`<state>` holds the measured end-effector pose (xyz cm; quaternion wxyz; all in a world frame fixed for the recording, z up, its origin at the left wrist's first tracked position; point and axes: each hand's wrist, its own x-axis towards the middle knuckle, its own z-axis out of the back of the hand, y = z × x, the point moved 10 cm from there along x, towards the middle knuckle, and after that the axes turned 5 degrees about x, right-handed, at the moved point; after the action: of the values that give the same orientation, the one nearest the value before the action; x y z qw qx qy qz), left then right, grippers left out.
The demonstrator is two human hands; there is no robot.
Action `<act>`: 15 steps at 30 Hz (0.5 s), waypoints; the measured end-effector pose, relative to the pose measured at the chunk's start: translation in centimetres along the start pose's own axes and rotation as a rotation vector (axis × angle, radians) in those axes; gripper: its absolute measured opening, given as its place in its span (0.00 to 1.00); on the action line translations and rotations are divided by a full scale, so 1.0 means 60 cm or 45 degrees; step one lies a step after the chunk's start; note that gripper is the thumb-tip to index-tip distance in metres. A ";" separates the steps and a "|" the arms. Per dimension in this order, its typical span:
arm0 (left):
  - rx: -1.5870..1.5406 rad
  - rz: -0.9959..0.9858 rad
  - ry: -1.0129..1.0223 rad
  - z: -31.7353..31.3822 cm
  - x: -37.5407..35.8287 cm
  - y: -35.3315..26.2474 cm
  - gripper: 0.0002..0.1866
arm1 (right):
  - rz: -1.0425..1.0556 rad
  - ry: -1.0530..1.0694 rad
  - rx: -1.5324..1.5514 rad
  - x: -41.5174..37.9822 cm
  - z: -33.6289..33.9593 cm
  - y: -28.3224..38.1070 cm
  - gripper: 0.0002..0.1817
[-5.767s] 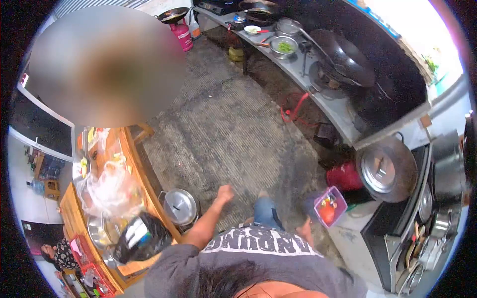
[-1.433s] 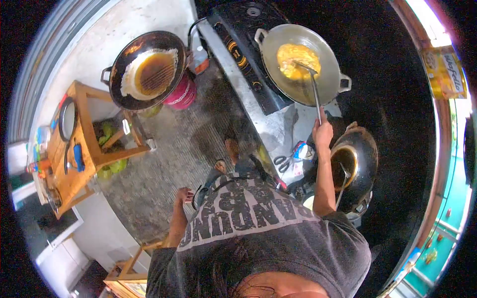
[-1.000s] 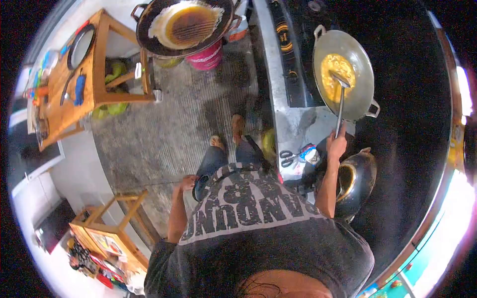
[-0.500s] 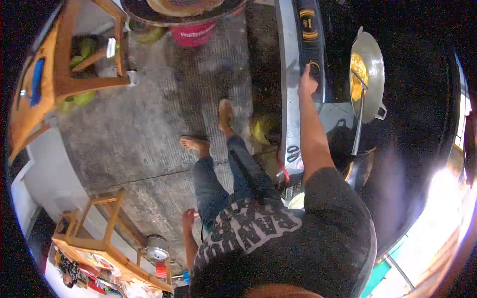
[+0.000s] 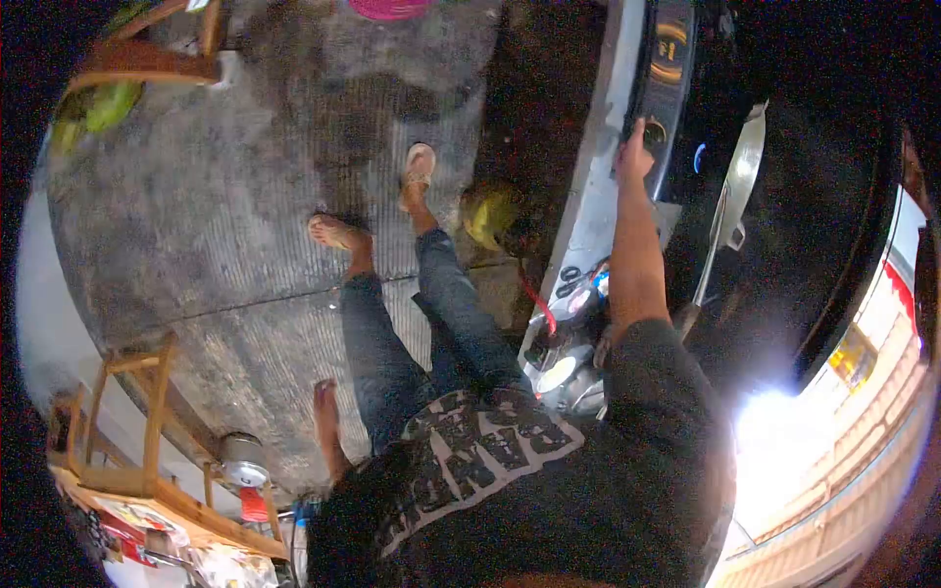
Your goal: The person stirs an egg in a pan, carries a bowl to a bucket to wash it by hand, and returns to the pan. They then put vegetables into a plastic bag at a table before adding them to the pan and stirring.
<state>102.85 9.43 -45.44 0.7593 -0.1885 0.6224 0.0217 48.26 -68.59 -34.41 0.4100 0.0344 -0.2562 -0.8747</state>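
My right hand (image 5: 637, 157) reaches to the front of a black gas stove (image 5: 671, 93), its fingers closed round a round control knob (image 5: 654, 135). Behind the knob, a small blue flame (image 5: 698, 157) shows as a thin arc. A metal wok (image 5: 747, 167) stands over the stove, seen almost edge-on, so its contents are hidden. The long handle of a cooking utensil (image 5: 708, 265) slants out of it towards me. My left hand (image 5: 325, 397) hangs low beside my leg, away from the stove; its fingers are blurred.
Black-handled scissors (image 5: 569, 281) lie on the pale counter edge (image 5: 588, 186), near bowls and other items close to my body. A yellow-green gas cylinder (image 5: 493, 216) with a red hose (image 5: 539, 304) stands on the floor below. A wooden table (image 5: 157, 480) is at lower left.
The view has turned and shifted, and the wok now appears narrower, its food out of sight. A blue flame shows that was not visible before. My right hand stays at the knob.
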 end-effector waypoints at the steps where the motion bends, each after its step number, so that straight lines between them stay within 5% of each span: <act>1: -0.074 -0.128 -0.083 -0.031 0.011 0.052 0.28 | 0.131 0.075 -0.003 -0.056 0.000 0.029 0.36; 4: 0.391 0.118 0.155 -0.109 -0.068 -0.026 0.40 | 0.393 0.520 0.005 -0.280 -0.024 0.065 0.30; 8: 0.066 -0.007 0.083 -0.139 -0.066 -0.026 0.36 | 0.495 1.467 -0.213 -0.582 -0.063 0.010 0.24; 10: 0.550 -0.411 0.335 -0.136 -0.106 -0.098 0.31 | 0.609 1.847 -0.373 -0.675 -0.078 -0.004 0.22; 11: 0.314 -0.508 0.111 -0.139 -0.079 -0.065 0.28 | 0.706 2.005 -0.454 -0.704 -0.094 -0.010 0.21; 12: 0.085 -0.612 -0.130 -0.138 -0.048 -0.030 0.26 | 0.853 2.157 -0.520 -0.735 -0.115 -0.001 0.21; 15: 0.388 -0.435 0.006 -0.018 -0.154 -0.129 0.25 | 1.499 2.573 -0.482 -0.802 -0.271 0.000 0.22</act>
<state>101.81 3.75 -34.77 0.7701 -0.1745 0.5794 -0.2019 84.47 -40.05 -55.71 0.7646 0.5255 0.3410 -0.1516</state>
